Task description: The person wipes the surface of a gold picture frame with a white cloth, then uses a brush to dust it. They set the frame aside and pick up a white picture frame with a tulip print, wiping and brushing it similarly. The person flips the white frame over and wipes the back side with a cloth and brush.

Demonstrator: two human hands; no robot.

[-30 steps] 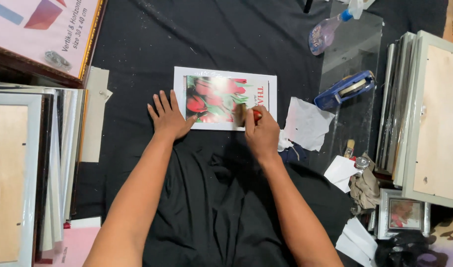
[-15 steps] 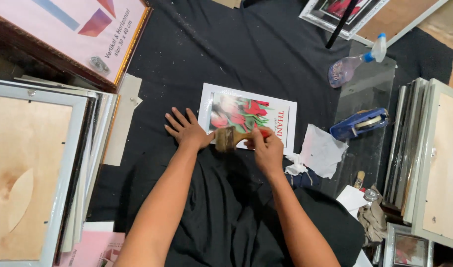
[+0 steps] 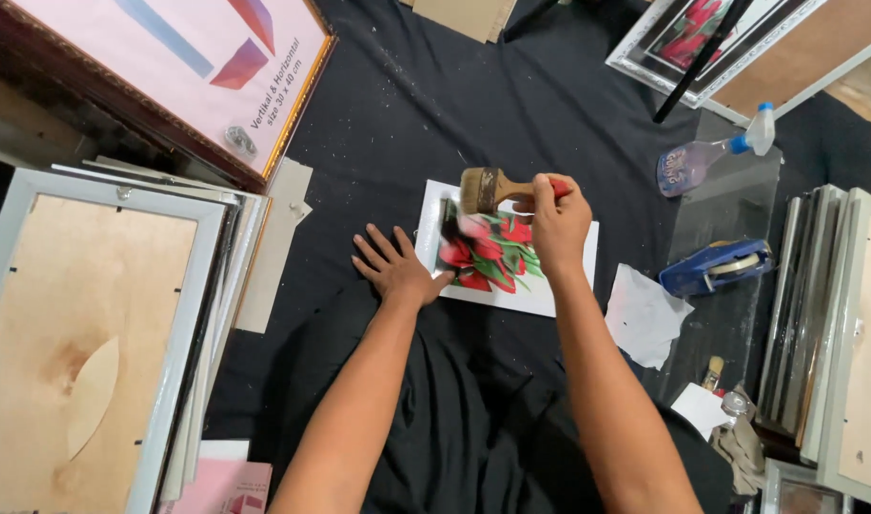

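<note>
Fingers of the right hand (image 3: 559, 221) clamp a paintbrush (image 3: 488, 189), bristles over the upper left corner of the flower print (image 3: 511, 257). Beside the print's left edge, the left hand (image 3: 394, 269) lies flat with fingers spread, holding nothing, on the black cloth (image 3: 407, 105).

The print (image 3: 508, 255) shows red flowers with green leaves on a white border. The brush (image 3: 486, 189) has tan bristles and a red handle. The cloth (image 3: 426, 105) is black with pale specks. The tape dispenser (image 3: 716, 267) is blue.
</note>
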